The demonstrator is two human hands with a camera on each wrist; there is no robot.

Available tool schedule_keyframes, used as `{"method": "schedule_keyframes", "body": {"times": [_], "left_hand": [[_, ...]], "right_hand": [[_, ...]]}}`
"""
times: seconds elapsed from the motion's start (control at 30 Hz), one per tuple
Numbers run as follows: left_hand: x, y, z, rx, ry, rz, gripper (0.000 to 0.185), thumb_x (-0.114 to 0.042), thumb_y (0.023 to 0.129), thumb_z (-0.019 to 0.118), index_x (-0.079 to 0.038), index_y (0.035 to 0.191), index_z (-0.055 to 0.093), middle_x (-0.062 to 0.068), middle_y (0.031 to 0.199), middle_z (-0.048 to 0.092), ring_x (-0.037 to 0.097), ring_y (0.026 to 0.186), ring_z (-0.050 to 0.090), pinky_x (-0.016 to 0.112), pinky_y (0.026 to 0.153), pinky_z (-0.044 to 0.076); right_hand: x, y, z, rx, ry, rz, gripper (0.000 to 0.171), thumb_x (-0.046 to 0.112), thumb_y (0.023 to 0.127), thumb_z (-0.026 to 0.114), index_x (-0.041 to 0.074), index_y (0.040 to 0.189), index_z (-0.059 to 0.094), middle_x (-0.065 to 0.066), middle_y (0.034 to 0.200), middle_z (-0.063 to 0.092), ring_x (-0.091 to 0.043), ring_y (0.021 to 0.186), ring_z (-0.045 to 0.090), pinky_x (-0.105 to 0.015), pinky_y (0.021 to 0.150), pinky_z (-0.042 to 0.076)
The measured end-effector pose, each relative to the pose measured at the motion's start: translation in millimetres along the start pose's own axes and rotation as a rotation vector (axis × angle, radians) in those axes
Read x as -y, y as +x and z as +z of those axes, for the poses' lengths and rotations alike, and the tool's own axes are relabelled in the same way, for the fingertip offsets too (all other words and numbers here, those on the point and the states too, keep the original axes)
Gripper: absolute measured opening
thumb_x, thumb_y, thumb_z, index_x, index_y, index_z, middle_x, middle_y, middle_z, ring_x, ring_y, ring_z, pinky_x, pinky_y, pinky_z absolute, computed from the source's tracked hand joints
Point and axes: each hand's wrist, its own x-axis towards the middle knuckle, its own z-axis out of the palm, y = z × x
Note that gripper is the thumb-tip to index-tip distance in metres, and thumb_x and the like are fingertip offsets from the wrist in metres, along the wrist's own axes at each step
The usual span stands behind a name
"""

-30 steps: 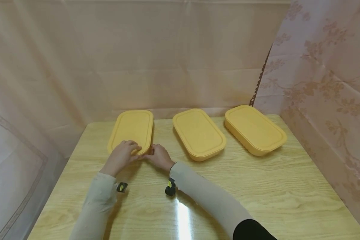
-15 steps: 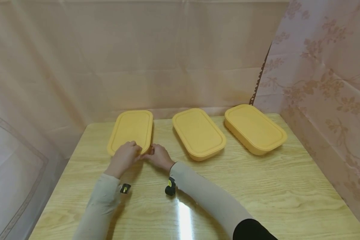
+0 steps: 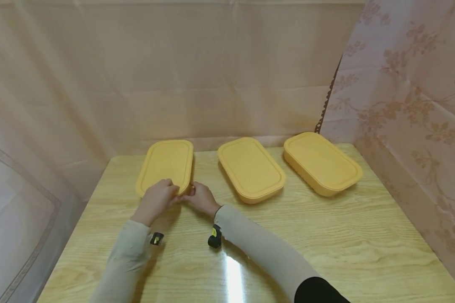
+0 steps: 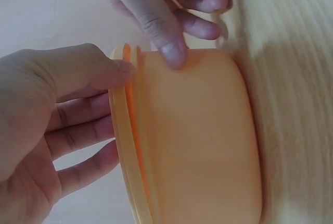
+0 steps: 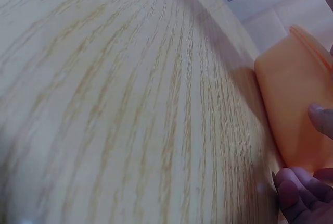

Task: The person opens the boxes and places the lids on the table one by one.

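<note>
A yellow lidded storage box [image 4: 203,135] sits at the left of the table's far side. My left hand [image 3: 157,202] pinches the rim of its lid [image 3: 167,162] at the near right corner, the thumb under the rim and the fingers on top. A narrow gap shows between lid and box wall in the left wrist view. Beside it, my right hand [image 3: 202,199] holds the box's near right corner. Its thumb [image 4: 173,54] presses the wall, while the other fingers lie around the corner near the tabletop. The box's inside is hidden by the lid.
Two more yellow lidded boxes stand in line to the right, a middle one [image 3: 252,168] and a right one [image 3: 322,162]. All rest on a wood-grain table [image 3: 326,240]. Curtains hang behind [image 3: 212,71] and along the right side [image 3: 421,105].
My left hand has shifted slightly right and its fingers have drawn in towards the lid's near right corner. The right hand and the boxes have stayed in place.
</note>
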Motion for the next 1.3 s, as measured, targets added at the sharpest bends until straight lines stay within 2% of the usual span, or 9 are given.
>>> {"method": "schedule_keyframes", "body": {"times": [0.13,0.23,0.33,0.5,0.67,0.77,1.0,1.17,1.3], "left_hand": [[-0.2,0.0,-3.1,-0.004,-0.002,-0.004,0.02,-0.016,0.075,0.082,-0.009,0.073,0.064,0.003,0.069,0.051,0.015,0.06,0.046,0.029,0.048,0.041],[0.3,0.2,-5.2,-0.019,-0.001,0.0,0.022,-0.017,0.074,0.083,-0.009,0.072,0.063,0.002,0.069,0.052,0.015,0.059,0.046,0.028,0.048,0.041],[1.1,-0.1,-7.6,-0.044,0.009,0.0,0.021,-0.018,0.074,0.083,-0.009,0.073,0.063,0.003,0.07,0.055,0.015,0.059,0.048,0.029,0.047,0.042],[2.8,-0.6,-10.9,-0.065,0.006,-0.015,0.015,-0.012,0.074,0.081,-0.007,0.082,0.069,0.005,0.075,0.061,0.019,0.063,0.055,0.033,0.051,0.047],[4.0,-1.3,-12.0,-0.06,-0.02,-0.038,0.017,-0.01,0.074,0.08,-0.004,0.088,0.072,0.007,0.08,0.064,0.02,0.067,0.057,0.035,0.055,0.05],[4.5,-1.6,-11.6,-0.07,-0.022,-0.04,0.017,-0.009,0.074,0.08,-0.004,0.089,0.072,0.008,0.081,0.065,0.02,0.068,0.058,0.035,0.055,0.051],[6.6,-1.1,-11.2,-0.084,-0.027,-0.036,0.017,-0.009,0.075,0.079,-0.004,0.09,0.073,0.009,0.083,0.067,0.022,0.069,0.059,0.036,0.057,0.052],[6.5,-3.6,-10.7,-0.081,-0.049,-0.043,0.018,-0.008,0.077,0.079,-0.003,0.093,0.074,0.01,0.086,0.068,0.024,0.073,0.061,0.037,0.061,0.053],[5.5,-6.3,-9.6,-0.105,-0.066,-0.04,0.02,-0.007,0.077,0.079,-0.002,0.095,0.073,0.011,0.087,0.068,0.025,0.075,0.062,0.038,0.064,0.054]], "right_hand": [[0.2,-1.2,0.4,-0.008,0.0,0.012,0.049,0.031,0.082,0.078,0.002,0.117,0.062,-0.006,0.084,0.064,-0.009,0.07,0.05,-0.018,0.059,0.04],[0.5,-1.9,0.8,-0.003,0.012,0.032,0.051,0.029,0.083,0.077,0.0,0.122,0.06,-0.005,0.081,0.062,-0.008,0.067,0.05,-0.017,0.057,0.039],[1.8,-1.4,0.6,0.012,0.07,0.064,0.054,0.025,0.084,0.077,-0.002,0.126,0.057,-0.006,0.08,0.063,-0.007,0.063,0.051,-0.016,0.055,0.04],[4.5,0.3,-1.6,0.022,0.133,0.094,0.057,0.02,0.085,0.076,-0.002,0.132,0.053,-0.006,0.078,0.065,-0.005,0.056,0.054,-0.016,0.051,0.041],[6.6,2.6,-4.5,0.04,0.216,0.117,0.057,0.013,0.086,0.072,-0.002,0.137,0.049,-0.006,0.075,0.065,-0.014,0.057,0.06,-0.018,0.048,0.043],[7.7,3.9,-6.9,0.05,0.239,0.132,0.057,0.011,0.088,0.069,-0.001,0.139,0.048,-0.005,0.077,0.065,-0.017,0.06,0.063,-0.019,0.049,0.045],[11.5,4.6,-13.0,0.063,0.249,0.151,0.057,0.008,0.088,0.062,0.001,0.142,0.046,-0.004,0.081,0.063,-0.012,0.061,0.058,-0.018,0.05,0.044],[7.5,5.0,-12.8,0.04,0.303,0.138,0.053,0.004,0.089,0.054,0.0,0.141,0.048,-0.011,0.089,0.065,-0.011,0.064,0.054,-0.018,0.055,0.042],[7.2,4.3,-13.5,0.025,0.288,0.131,0.046,0.008,0.094,0.05,0.001,0.139,0.051,-0.014,0.1,0.065,-0.009,0.066,0.052,-0.017,0.058,0.043]]}}
